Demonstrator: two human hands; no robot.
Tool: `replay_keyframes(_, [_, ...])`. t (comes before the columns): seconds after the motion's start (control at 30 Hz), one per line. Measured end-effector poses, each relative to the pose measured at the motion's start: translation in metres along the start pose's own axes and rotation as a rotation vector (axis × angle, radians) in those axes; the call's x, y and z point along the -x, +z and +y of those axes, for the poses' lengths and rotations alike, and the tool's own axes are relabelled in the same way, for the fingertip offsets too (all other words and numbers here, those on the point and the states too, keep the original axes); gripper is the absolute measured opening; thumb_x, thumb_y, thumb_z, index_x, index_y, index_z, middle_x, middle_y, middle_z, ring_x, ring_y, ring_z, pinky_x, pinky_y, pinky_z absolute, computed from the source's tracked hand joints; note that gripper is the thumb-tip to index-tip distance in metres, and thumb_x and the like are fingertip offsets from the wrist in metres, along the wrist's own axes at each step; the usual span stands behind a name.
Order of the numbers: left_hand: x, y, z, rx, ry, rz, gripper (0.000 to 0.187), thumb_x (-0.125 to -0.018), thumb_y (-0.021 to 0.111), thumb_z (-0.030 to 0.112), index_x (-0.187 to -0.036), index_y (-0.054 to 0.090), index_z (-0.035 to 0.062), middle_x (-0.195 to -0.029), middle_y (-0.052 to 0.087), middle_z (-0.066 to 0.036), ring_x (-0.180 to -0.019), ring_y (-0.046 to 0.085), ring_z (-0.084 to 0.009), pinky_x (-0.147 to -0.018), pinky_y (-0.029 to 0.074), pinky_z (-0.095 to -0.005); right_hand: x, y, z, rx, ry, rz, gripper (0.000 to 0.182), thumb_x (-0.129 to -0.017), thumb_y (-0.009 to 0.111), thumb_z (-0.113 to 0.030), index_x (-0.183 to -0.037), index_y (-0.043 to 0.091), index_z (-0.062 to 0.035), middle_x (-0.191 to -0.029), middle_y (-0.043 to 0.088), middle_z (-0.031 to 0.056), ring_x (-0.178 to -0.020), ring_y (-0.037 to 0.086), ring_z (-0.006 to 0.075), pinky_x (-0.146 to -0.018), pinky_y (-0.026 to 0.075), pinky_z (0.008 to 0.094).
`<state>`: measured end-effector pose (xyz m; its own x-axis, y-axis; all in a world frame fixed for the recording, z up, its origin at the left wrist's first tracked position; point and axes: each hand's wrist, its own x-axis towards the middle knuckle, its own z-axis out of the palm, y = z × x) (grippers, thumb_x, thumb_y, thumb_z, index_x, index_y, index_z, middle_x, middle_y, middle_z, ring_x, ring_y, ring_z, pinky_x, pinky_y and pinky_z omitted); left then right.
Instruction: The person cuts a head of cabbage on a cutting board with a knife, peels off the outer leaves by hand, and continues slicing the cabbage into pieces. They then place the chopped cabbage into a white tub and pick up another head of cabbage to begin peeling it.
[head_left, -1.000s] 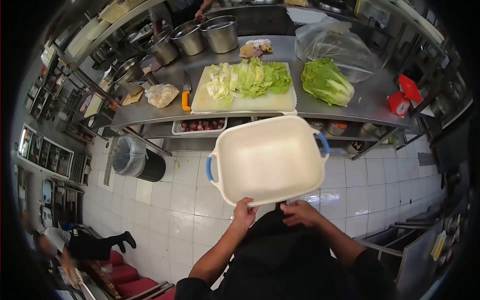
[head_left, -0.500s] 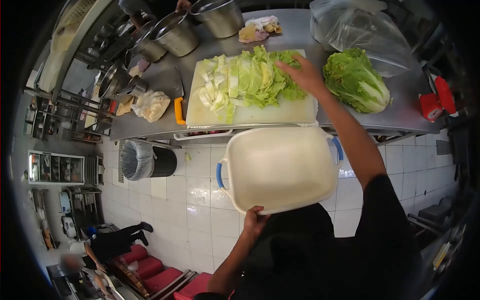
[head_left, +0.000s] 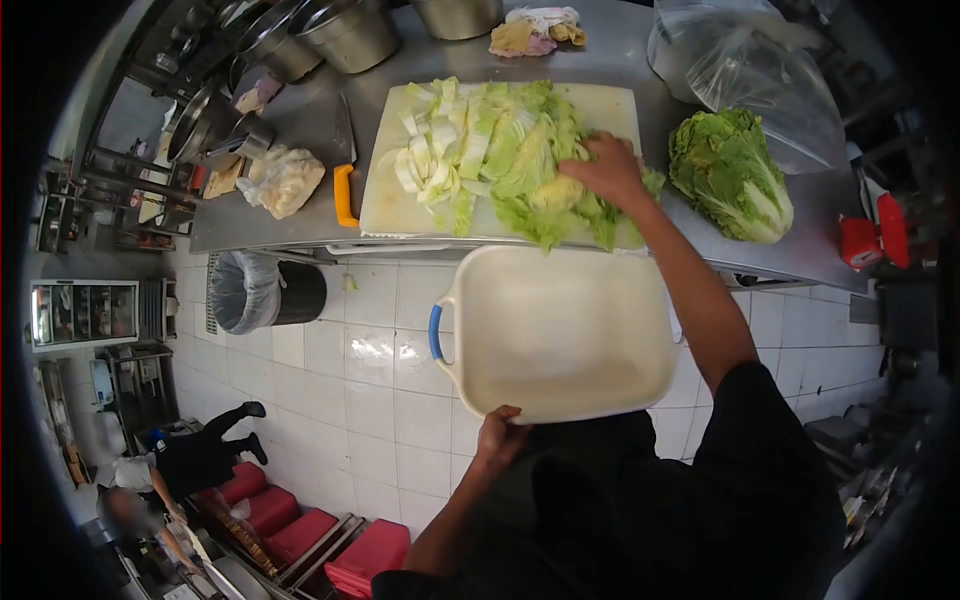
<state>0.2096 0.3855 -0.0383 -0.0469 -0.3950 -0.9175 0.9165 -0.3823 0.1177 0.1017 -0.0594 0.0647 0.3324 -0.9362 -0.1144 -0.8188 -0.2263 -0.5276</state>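
1. Right, on my feed the left hand [head_left: 497, 438] pinches the near rim of a cream tub [head_left: 565, 335], thumb over the lip.
2. Tub is level-ish, bottom facing my camera, far rim just beside the counter [head_left: 430, 60] edge. Blue handle [head_left: 436, 332] visible on its left end.
3. Right hand [head_left: 610, 172]: fingers spread, laid on the chopped greens [head_left: 500, 150] at the right part of the pile.
4. Greens sit on a white cutting board [head_left: 395, 212]. Pale stem pieces left, leafier stuff right. Some leaves overhang the near edge above the tub's far rim; I can't tell if they touch it.
5. Orange-handled knife [head_left: 343, 195] lies just left of the board, blade pointing away.
6. Right of the board I see a whole leafy head [head_left: 735, 175], clear plastic bag [head_left: 750, 80] behind it. Red scale [head_left: 860, 243] further right.
7. Lined bin [head_left: 300, 292] on the floor, left of the tub. Another person [head_left: 200, 465] lower left, well apart.
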Motion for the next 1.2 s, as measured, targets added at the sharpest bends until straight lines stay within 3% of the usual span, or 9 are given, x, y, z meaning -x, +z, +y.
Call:
replay_keyframes(0.27, [0.004, -0.006, -0.001, 0.048, 0.006, 0.006, 0.032, -0.086, 0.055, 0.006, -0.117, 0.056, -0.0011, -0.115, 0.06, -0.014, -0.108, 0.058, -0.0281, -0.095, 0.049, -0.0427, 0.229, 0.074, -0.01, -0.126, -0.212, 0.192, 0.048, -0.07, 0.078, -0.036, -0.11, 0.072, -0.0097, -0.121, 0.061, 0.015, -0.117, 0.053, 0.0371, -0.101, 0.041, 0.0498])
replay_keyframes(0.37, [0.005, -0.017, 0.001, 0.023, 0.061, 0.013, 0.031, -0.086, 0.054, 0.004, -0.116, 0.056, -0.0014, -0.114, 0.06, -0.013, -0.105, 0.059, -0.0278, -0.093, 0.05, -0.0419, 0.238, 0.037, -0.014, -0.223, 0.05, -0.782, 0.036, -0.073, 0.077, -0.033, -0.098, 0.074, -0.008, -0.097, 0.071, 0.0146, -0.096, 0.067, 0.0322, -0.091, 0.051, 0.043])
replay_keyframes(0.47, [0.003, -0.027, 0.005, 0.019, 0.104, 0.013, 0.031, -0.085, 0.053, 0.004, -0.115, 0.056, -0.0013, -0.113, 0.06, -0.014, -0.103, 0.06, -0.0279, -0.092, 0.05, -0.0418, 0.148, -0.018, -0.043, -0.361, -0.107, -0.453, 0.031, -0.08, 0.078, -0.035, -0.091, 0.075, -0.0062, -0.089, 0.074, 0.0139, -0.083, 0.073, 0.025, -0.079, 0.055, 0.0365])
replay_keyframes(0.57, [0.016, -0.02, 0.014, 0.019, 0.152, 0.074, 0.031, -0.085, 0.053, 0.002, -0.116, 0.055, -0.0015, -0.113, 0.06, -0.014, -0.104, 0.06, -0.0282, -0.091, 0.051, -0.043, 0.015, -0.026, -0.064, -0.177, -0.216, 0.113, 0.075, -0.077, 0.074, -0.066, -0.116, 0.071, -0.0025, -0.109, 0.072, 0.0205, -0.099, 0.071, 0.0286, -0.089, 0.054, 0.036])
replay_keyframes(0.67, [0.027, -0.013, 0.022, 0.051, 0.183, 0.069, 0.026, -0.081, 0.055, -0.001, -0.107, 0.055, -0.0008, -0.096, 0.059, -0.01, -0.083, 0.057, -0.0232, -0.069, 0.048, -0.0368, -0.098, 0.005, -0.067, -0.12, -0.248, 0.076, 0.102, -0.065, 0.069, -0.082, -0.141, 0.058, -0.0147, -0.147, 0.051, 0.0207, -0.139, 0.044, 0.0385, -0.114, 0.033, 0.0529])
replay_keyframes(0.8, [0.033, -0.007, 0.029, 0.053, 0.203, 0.114, 0.028, -0.08, 0.056, 0.001, -0.108, 0.056, 0.0003, -0.095, 0.059, -0.009, -0.08, 0.058, -0.0226, -0.068, 0.048, -0.036, -0.108, 0.037, -0.081, 0.054, -0.178, -0.071, 0.103, -0.065, 0.07, -0.08, -0.145, 0.054, -0.0175, -0.15, 0.048, 0.0162, -0.14, 0.042, 0.0345, -0.116, 0.03, 0.0498])
replay_keyframes(0.9, [0.021, -0.028, 0.033, -0.035, 0.196, 0.094, 0.034, -0.081, 0.054, 0.001, -0.114, 0.054, -0.0045, -0.113, 0.059, -0.017, -0.107, 0.059, -0.0317, -0.102, 0.05, -0.0495, -0.092, 0.052, -0.069, 0.117, -0.255, -0.043, 0.098, -0.061, 0.073, -0.075, -0.141, 0.059, -0.0206, -0.15, 0.048, 0.0126, -0.137, 0.043, 0.0372, -0.115, 0.027, 0.0563])
replay_keyframes(1.07, [0.016, -0.033, 0.046, -0.007, 0.193, 0.105, 0.029, -0.083, 0.056, 0.0, -0.112, 0.057, -0.0002, -0.105, 0.061, -0.012, -0.097, 0.062, -0.0264, -0.079, 0.055, -0.0394, -0.051, 0.043, -0.033, -0.048, -0.309, -0.06, 0.076, -0.067, 0.076, -0.058, -0.13, 0.068, -0.0152, -0.137, 0.056, 0.0089, -0.129, 0.047, 0.0331, -0.109, 0.035, 0.0486])
replay_keyframes(1.2, [0.011, -0.041, 0.056, -0.007, 0.166, 0.044, 0.033, -0.084, 0.054, 0.0, -0.116, 0.053, -0.0061, -0.113, 0.059, -0.017, -0.102, 0.063, -0.0309, -0.088, 0.057, -0.0458, 0.031, 0.048, -0.036, -0.075, -0.344, -0.071, 0.064, -0.068, 0.081, -0.048, -0.121, 0.071, -0.0122, -0.125, 0.059, 0.0108, -0.123, 0.048, 0.0341, -0.105, 0.038, 0.0456])
